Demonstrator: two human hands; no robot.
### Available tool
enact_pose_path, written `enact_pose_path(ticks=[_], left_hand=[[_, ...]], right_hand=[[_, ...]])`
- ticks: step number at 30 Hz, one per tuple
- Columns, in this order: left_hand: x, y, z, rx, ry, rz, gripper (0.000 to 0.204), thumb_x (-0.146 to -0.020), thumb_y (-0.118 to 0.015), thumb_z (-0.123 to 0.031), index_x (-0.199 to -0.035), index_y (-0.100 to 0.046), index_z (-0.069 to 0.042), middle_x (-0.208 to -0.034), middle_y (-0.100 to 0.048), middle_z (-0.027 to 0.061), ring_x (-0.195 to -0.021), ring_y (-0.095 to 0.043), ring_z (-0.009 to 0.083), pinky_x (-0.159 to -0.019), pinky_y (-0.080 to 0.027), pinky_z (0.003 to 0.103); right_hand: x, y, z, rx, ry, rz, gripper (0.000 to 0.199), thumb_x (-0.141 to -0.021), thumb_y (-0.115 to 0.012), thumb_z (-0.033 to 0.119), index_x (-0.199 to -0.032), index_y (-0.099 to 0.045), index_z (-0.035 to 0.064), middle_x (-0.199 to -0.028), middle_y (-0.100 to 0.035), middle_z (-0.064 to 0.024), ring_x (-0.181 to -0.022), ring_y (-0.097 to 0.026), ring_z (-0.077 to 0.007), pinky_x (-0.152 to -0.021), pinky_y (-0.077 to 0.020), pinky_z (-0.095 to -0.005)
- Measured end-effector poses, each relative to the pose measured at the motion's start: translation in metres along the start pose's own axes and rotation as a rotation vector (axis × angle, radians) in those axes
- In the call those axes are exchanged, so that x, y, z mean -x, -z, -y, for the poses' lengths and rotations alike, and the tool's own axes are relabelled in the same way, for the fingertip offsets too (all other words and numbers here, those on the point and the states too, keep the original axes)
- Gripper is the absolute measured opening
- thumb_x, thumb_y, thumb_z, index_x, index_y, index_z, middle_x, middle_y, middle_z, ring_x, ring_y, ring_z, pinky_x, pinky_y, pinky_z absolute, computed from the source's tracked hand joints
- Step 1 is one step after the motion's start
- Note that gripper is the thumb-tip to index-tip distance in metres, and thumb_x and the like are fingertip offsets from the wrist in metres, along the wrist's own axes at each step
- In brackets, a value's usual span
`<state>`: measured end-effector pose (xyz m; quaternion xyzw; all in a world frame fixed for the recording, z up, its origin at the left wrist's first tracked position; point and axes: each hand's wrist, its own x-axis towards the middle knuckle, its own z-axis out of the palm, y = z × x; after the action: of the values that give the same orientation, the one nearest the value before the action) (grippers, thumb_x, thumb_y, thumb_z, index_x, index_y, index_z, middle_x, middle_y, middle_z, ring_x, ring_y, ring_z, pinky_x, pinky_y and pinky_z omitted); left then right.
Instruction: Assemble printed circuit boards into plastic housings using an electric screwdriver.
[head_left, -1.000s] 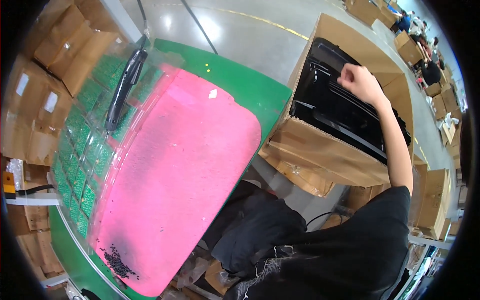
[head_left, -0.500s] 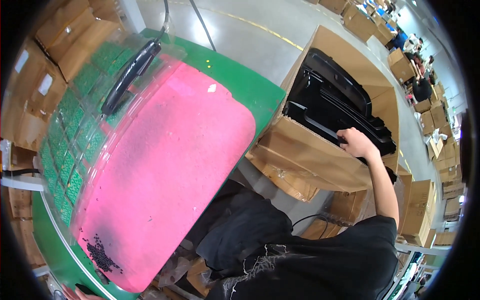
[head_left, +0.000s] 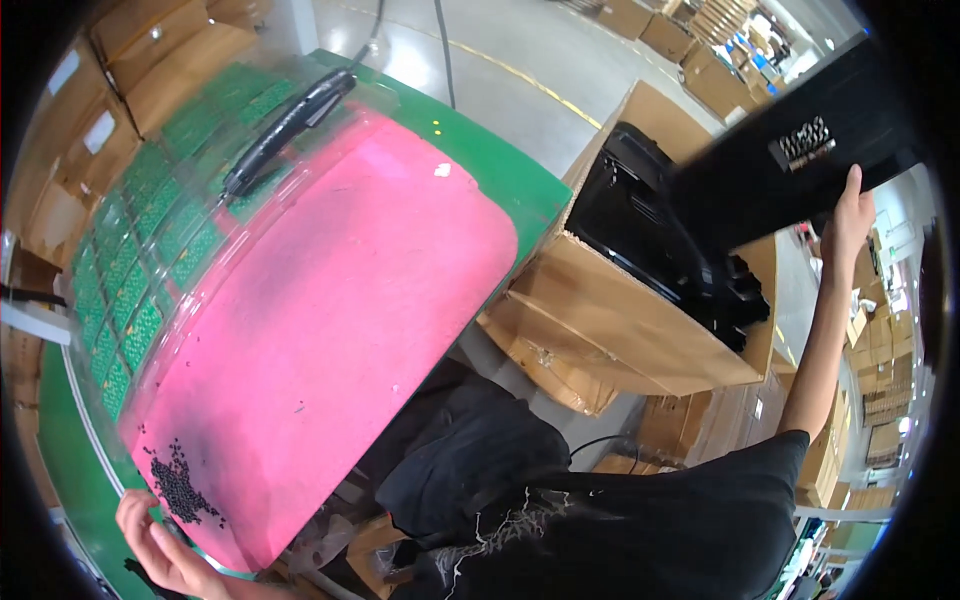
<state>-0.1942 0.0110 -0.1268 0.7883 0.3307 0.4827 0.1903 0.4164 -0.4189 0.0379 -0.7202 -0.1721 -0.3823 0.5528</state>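
Note:
My right hand grips the lower edge of a large flat black plastic panel, thumb on its near face. The panel is tilted in the air above the open cardboard box, and a patterned cutout shows in it. Inside the box more black plastic panels are stacked. At the lower left, my left hand is beside a scattered pile of small black screws on the pink mat. Its fingers are slightly bent and apart, with nothing seen in them.
A black electric screwdriver with a cable lies on clear plastic trays holding green circuit boards. The green table runs under the mat. Cardboard boxes are stacked at left, and other people and boxes are far right.
My right hand has lifted a black panel up and to the right out of the box. My left hand has come further into view, up beside the screws.

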Motion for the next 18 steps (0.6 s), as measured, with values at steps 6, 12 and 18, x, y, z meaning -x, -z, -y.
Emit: enact_pose_path(ticks=[6, 12, 18], left_hand=[[-0.028, -0.023, -0.066, -0.052, -0.197, 0.422, 0.021, -0.068, -0.062, -0.004, -0.089, -0.062, 0.0, -0.09, -0.058, 0.016, -0.086, -0.054, 0.034, -0.081, -0.044, 0.043], [-0.076, -0.056, -0.066, 0.036, -0.4, 0.692, 0.036, -0.073, -0.068, -0.009, -0.107, -0.06, -0.001, -0.104, -0.058, 0.0159, -0.097, -0.056, 0.0352, -0.085, -0.047, 0.043], [-0.103, -0.088, -0.04, -0.246, -0.263, 0.731, 0.061, -0.076, -0.073, -0.022, -0.129, -0.049, -0.003, -0.125, -0.051, 0.019, -0.114, -0.05, 0.0382, -0.098, -0.042, 0.045]], right_hand=[[0.089, -0.099, 0.079, -0.361, -0.409, 0.605, 0.022, -0.089, -0.064, 0.017, -0.105, -0.055, 0.0041, -0.094, -0.064, -0.0047, -0.079, -0.064, -0.0122, -0.067, -0.0582, -0.0328], [0.215, -0.135, 0.088, -0.531, -0.922, 1.092, 0.032, -0.089, -0.064, 0.016, -0.11, -0.054, -0.006, -0.098, -0.066, -0.0126, -0.081, -0.069, -0.0212, -0.065, -0.0621, -0.034], [0.239, -0.164, 0.107, -0.264, -0.813, 2.035, 0.017, -0.082, -0.068, 0.004, -0.094, -0.061, -0.0056, -0.082, -0.066, -0.0118, -0.067, -0.063, -0.0149, -0.058, -0.0517, -0.025]])
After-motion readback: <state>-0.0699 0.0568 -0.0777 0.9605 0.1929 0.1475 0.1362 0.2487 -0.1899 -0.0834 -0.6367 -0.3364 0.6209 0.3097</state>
